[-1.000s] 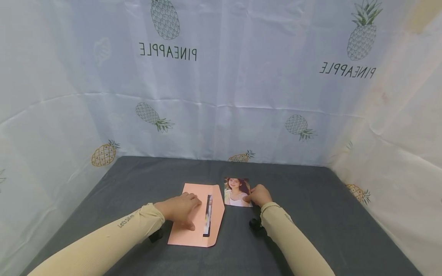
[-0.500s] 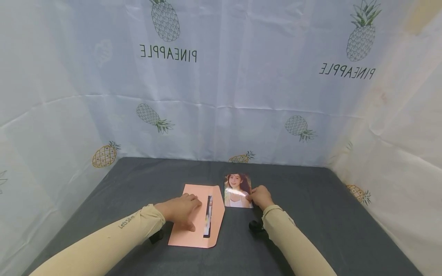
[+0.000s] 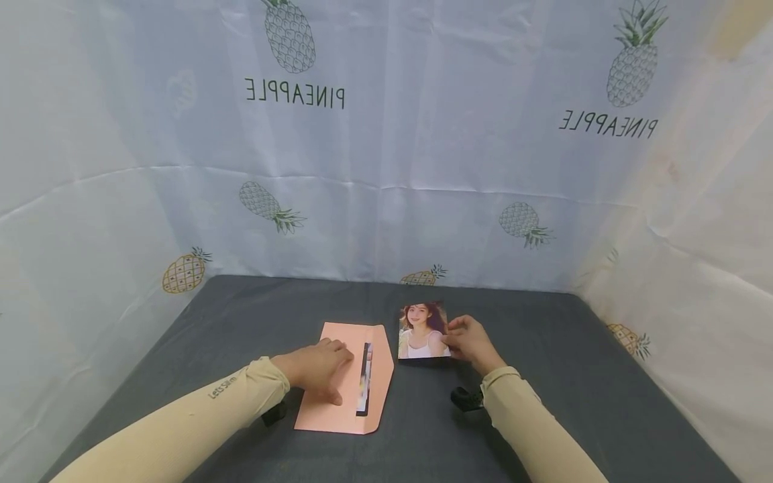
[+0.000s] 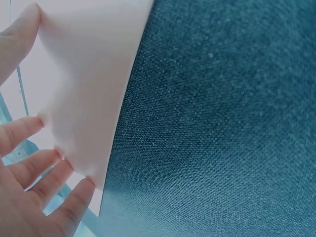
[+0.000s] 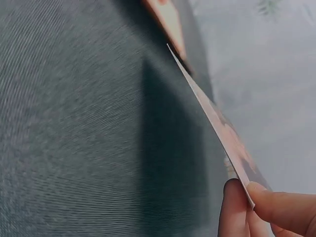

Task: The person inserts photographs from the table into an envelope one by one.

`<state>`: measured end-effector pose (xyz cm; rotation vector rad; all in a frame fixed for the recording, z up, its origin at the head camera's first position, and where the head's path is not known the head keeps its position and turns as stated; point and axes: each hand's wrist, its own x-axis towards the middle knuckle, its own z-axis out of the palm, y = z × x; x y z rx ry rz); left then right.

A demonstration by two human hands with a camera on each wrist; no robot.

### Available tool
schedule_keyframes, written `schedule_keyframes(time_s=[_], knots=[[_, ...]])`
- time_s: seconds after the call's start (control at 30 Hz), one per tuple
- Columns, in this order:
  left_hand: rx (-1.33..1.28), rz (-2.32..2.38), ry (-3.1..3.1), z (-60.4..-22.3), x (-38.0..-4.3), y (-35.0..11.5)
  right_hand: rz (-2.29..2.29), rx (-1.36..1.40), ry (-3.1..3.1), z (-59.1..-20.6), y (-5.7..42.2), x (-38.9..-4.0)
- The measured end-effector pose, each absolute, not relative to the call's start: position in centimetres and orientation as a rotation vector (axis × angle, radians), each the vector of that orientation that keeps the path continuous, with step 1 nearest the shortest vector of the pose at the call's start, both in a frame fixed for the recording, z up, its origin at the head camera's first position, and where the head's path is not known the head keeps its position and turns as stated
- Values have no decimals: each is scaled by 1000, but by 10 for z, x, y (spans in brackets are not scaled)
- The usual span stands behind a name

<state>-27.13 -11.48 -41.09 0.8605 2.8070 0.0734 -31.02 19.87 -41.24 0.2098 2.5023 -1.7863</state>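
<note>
A pink envelope (image 3: 351, 386) lies on the dark tabletop, its pointed flap spread toward the right. Inside its mouth shows a narrow strip of a dark-edged picture (image 3: 364, 386). My left hand (image 3: 315, 369) rests on the envelope with fingers spread; in the left wrist view the fingertips touch the pale paper (image 4: 89, 89). To the right of the flap, my right hand (image 3: 474, 343) pinches the right edge of a photo (image 3: 419, 335) of a person with long hair, between thumb and fingers. In the right wrist view, that photo (image 5: 219, 126) slants above the table over its shadow.
The dark cloth-covered table (image 3: 543, 376) reaches back to a white curtain (image 3: 386, 134) printed with pineapples, which also hangs along both sides. Black wrist cameras sit under both forearms, the right one (image 3: 466, 399) close over the table.
The right hand has lifted the photo off the table and shifted it slightly to the right and away. The left hand and the envelope stay in place.
</note>
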Motion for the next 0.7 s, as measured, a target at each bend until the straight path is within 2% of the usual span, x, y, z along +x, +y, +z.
schedule_keyframes(time_s=[0.33,0.7], knots=[[867,100,2802,-407,-270,-115,-1856,96,2442,-394,198,-296],[845,118,2786,-407,-271,-115,-1818,-53,2408,-394,186,-280]])
